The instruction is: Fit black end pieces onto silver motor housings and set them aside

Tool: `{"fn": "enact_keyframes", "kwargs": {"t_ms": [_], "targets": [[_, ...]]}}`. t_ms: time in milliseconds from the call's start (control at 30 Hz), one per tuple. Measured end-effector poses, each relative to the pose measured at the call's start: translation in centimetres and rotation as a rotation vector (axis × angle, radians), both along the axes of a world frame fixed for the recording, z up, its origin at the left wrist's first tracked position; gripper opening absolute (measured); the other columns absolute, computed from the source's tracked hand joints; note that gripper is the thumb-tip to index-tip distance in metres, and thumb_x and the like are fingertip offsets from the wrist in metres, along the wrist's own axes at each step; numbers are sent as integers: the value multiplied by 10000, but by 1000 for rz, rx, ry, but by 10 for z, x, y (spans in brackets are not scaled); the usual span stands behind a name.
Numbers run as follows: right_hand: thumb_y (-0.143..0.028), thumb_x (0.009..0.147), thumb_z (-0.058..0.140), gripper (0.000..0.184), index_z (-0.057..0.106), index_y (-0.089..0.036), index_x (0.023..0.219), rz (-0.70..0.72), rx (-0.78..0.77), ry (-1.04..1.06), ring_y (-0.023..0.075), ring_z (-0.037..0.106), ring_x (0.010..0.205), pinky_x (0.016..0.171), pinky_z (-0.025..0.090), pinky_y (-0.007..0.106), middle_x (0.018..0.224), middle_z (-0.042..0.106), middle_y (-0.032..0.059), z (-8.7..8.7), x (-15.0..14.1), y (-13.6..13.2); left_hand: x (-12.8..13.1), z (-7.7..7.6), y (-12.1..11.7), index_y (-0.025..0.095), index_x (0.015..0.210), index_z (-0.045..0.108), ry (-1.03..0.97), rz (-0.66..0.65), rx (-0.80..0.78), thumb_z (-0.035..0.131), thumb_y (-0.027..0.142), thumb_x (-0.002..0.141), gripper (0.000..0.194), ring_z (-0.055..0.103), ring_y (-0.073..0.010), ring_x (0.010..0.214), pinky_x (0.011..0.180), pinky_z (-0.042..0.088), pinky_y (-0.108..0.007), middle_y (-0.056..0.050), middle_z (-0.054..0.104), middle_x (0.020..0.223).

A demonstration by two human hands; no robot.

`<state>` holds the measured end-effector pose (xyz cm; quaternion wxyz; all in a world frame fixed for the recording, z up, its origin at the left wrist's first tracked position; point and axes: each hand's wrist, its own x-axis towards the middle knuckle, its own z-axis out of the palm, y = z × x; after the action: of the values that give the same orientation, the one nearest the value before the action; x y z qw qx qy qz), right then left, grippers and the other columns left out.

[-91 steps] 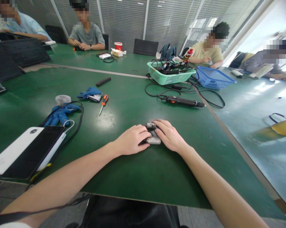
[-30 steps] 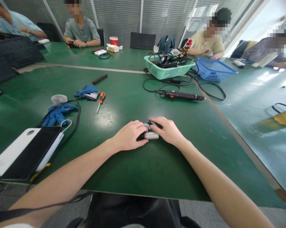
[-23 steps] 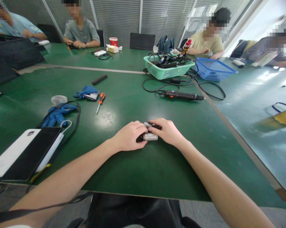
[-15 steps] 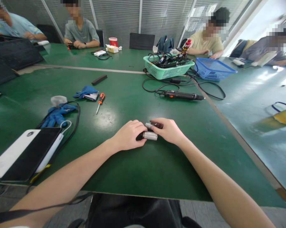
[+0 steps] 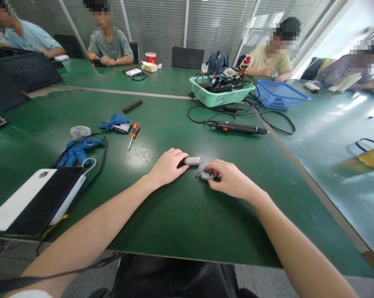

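Note:
Closed around the dark end of a silver cylindrical part is my left hand; its bare metal end points right. My right hand pinches a second, shorter silver cylindrical part, with a dark piece showing by the fingers. That second part sits a little nearer to me and to the right of the first, with a small gap between them. Both hands are low over the green table. Fingers cover part of each piece, so their exact kind does not show.
An orange-handled screwdriver and blue gloves lie left. A corded electric screwdriver lies beyond the right hand, before a green basket and a blue basket. A white-and-black device lies front left. Several people sit around.
My left hand has moved its part slightly away from me. My right hand has drawn its part nearer and rightward, so the two parts have swapped front and back and stand apart.

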<state>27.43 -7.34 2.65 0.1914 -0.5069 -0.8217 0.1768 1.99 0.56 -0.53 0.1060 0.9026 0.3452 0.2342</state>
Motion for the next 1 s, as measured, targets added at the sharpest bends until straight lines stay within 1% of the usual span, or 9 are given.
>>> {"fn": "enact_keyframes", "kwargs": {"t_ms": [167, 300, 433, 533, 667, 733, 833, 867, 1000], "targets": [[-120, 789, 606, 295, 669, -210, 1062, 97, 4, 79, 180, 619, 823, 767, 511, 309, 991, 657, 55, 0, -23, -7, 4, -2, -4, 183, 1251, 618, 38, -37, 12, 637, 325, 943, 339, 577, -254, 1080, 982, 486, -422, -77, 667, 1164], [-126, 824, 603, 281, 646, -204, 1091, 124, 12, 81, 200, 633, 901, 810, 519, 326, 1046, 663, 69, -1, -26, -8, 3, -3, -4, 182, 1318, 583, 37, -15, -5, 654, 352, 930, 429, 574, -266, 1117, 1006, 480, -429, -84, 660, 1199], [-180, 844, 646, 292, 633, -207, 1134, 124, 2, 55, 237, 648, 996, 888, 526, 374, 1096, 681, 83, -2, -24, -9, 3, -2, -5, 191, 1337, 559, 26, -7, -17, 654, 351, 927, 450, 571, -276, 1141, 1014, 477, -444, -88, 653, 1230], [-228, 871, 665, 331, 621, -209, 1199, 114, -1, 32, 261, 651, 1072, 950, 523, 411, 1182, 676, 102, -4, -24, -9, 0, 2, -9, 186, 1305, 558, -6, -8, -3, 642, 318, 930, 406, 571, -269, 1129, 1009, 479, -446, -86, 650, 1219], [-268, 918, 639, 315, 622, -205, 1226, 117, 10, 1, 274, 651, 1101, 970, 528, 435, 1217, 673, 112, -7, -23, -9, -9, 11, -19, 184, 1156, 589, -23, -16, 48, 558, 259, 959, 214, 583, -247, 1042, 932, 499, -411, -75, 645, 1077], [-255, 921, 622, 313, 627, -202, 1229, 124, 24, -4, 274, 654, 1092, 967, 532, 437, 1209, 673, 114, -7, -22, -9, -13, 15, -25, 173, 1118, 599, 22, -65, 78, 533, 258, 968, 184, 586, -239, 987, 889, 501, -395, -77, 633, 1022], [-208, 891, 616, 323, 639, -200, 1214, 147, 39, -10, 271, 651, 1080, 949, 539, 421, 1180, 673, 109, -6, -22, -10, -15, 20, -33, 161, 1100, 610, 122, -232, 74, 550, 293, 964, 199, 592, -232, 955, 856, 500, -371, -83, 633, 1017], [-193, 881, 615, 324, 644, -203, 1203, 155, 39, -12, 269, 650, 1074, 940, 541, 414, 1170, 674, 105, -6, -22, -10, -14, 20, -35, 159, 1083, 614, 141, -261, 71, 570, 315, 955, 208, 594, -233, 947, 847, 500, -370, -84, 634, 1010], [-178, 869, 621, 325, 646, -214, 1191, 174, 37, -10, 259, 645, 1072, 937, 539, 402, 1167, 673, 96, -3, -22, -11, -9, 17, -38, 161, 1033, 634, 179, -302, 47, 605, 348, 944, 210, 597, -229, 918, 817, 501, -360, -77, 630, 977]]}}
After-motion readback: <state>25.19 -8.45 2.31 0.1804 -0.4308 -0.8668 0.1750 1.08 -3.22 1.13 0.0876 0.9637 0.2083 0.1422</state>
